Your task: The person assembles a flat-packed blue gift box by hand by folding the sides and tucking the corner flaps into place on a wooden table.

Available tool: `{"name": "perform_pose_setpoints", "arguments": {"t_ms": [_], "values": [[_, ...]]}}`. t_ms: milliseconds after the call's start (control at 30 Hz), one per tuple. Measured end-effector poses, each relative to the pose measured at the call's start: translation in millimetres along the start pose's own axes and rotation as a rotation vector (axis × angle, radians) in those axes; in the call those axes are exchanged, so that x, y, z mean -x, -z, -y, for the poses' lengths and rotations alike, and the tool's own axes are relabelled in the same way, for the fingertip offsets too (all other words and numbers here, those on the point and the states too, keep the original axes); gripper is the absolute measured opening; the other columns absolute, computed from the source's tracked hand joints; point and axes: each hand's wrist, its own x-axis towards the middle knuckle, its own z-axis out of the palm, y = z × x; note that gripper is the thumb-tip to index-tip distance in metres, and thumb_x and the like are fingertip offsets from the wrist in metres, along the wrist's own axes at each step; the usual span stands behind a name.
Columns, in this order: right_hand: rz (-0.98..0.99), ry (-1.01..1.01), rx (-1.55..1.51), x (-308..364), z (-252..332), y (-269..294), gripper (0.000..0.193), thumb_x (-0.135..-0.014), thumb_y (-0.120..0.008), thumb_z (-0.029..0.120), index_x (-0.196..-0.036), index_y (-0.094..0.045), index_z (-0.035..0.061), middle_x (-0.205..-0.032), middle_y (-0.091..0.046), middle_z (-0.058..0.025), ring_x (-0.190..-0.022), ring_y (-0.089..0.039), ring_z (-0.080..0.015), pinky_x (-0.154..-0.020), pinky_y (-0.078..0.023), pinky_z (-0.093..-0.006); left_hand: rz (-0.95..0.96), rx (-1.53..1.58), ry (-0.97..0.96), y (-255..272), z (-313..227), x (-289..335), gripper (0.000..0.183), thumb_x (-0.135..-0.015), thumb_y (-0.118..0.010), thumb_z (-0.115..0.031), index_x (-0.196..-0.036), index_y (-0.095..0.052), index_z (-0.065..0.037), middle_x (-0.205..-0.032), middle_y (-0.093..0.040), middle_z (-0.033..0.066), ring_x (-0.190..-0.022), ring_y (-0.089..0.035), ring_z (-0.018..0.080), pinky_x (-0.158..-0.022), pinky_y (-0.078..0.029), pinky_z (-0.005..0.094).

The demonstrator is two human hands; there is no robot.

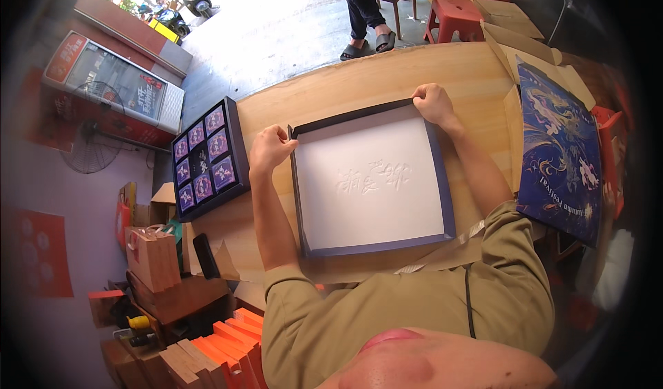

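Head view: one shallow blue box (373,216) with a white inside lies on the table (324,88), left hand (271,149) pinching its rim at 11 o'clock, right hand (434,106) pinching it at 1; one dark tray (239,140) of eight packets (223,173) sits at 9, one black phone (205,256) at 8, one patterned panel (559,150) at 3

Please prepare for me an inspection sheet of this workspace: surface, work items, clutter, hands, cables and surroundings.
Surface: wood-toned table, with a filled blue box at left.
Work items: shallow white-lined box between the hands.
Clutter: black phone-like object; orange packages lower left.
Hands: left hand grips far-left corner; right hand grips far-right corner.
Cables: black cord over the shirt.
Surroundings: fan, glass-fronted cabinet, red stool.
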Motion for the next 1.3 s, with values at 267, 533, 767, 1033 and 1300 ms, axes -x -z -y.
{"name": "perform_pose_setpoints", "arguments": {"t_ms": [267,533,767,1033,1300], "values": [[-0.001,0.02,-0.007,-2,2,-2,0.024,-0.078,-0.063,0.02,-0.088,-0.078,0.004,-0.074,-0.072,-0.0165,-0.071,-0.073,-0.0297,-0.07,-0.057,-0.039,0.054,0.081,-0.031,-8,9,-6,0.022,-0.076,-0.077,-0.021,-0.08,-0.072,0.0,-0.079,-0.073,0.0132,-0.076,-0.071,0.024,-0.072,-0.057,0.0371],[-0.028,0.028,-0.027,2,2,-2,0.023,-0.077,-0.062,0.019,-0.085,-0.078,0.0045,-0.075,-0.072,-0.0176,-0.071,-0.073,-0.0307,-0.07,-0.058,-0.0397,0.042,0.171,-0.064,-14,-4,-7,0.022,-0.075,-0.073,-0.02,-0.072,-0.071,0.002,-0.067,-0.07,0.0146,-0.064,-0.069,0.0241,-0.065,-0.056,0.037],[-0.008,0.016,0.012,3,14,1,0.021,-0.078,-0.062,0.018,-0.084,-0.079,0.0058,-0.082,-0.075,-0.0164,-0.078,-0.074,-0.0333,-0.074,-0.06,-0.0424,-0.078,0.023,-0.134,-23,-4,-6,0.023,-0.072,-0.073,-0.023,-0.074,-0.065,-0.001,-0.076,-0.07,0.0175,-0.076,-0.069,0.0331,-0.074,-0.056,0.0419],[-0.015,0.005,0.019,5,14,3,0.021,-0.077,-0.062,0.018,-0.084,-0.079,0.0058,-0.083,-0.075,-0.0161,-0.079,-0.074,-0.0329,-0.074,-0.059,-0.0421,-0.098,-0.088,-0.076,-22,-13,1,0.023,-0.074,-0.073,-0.024,-0.076,-0.066,-0.002,-0.081,-0.071,0.0187,-0.082,-0.071,0.0349,-0.079,-0.056,0.0441],[-0.017,0.007,0.009,6,16,5,0.021,-0.078,-0.062,0.018,-0.084,-0.079,0.0062,-0.084,-0.075,-0.0165,-0.08,-0.074,-0.0338,-0.075,-0.059,-0.0426,0.013,-0.138,-0.026,-22,-13,1,0.021,-0.078,-0.072,-0.023,-0.08,-0.068,-0.003,-0.091,-0.073,0.0196,-0.093,-0.071,0.0361,-0.085,-0.055,0.0461]]}}
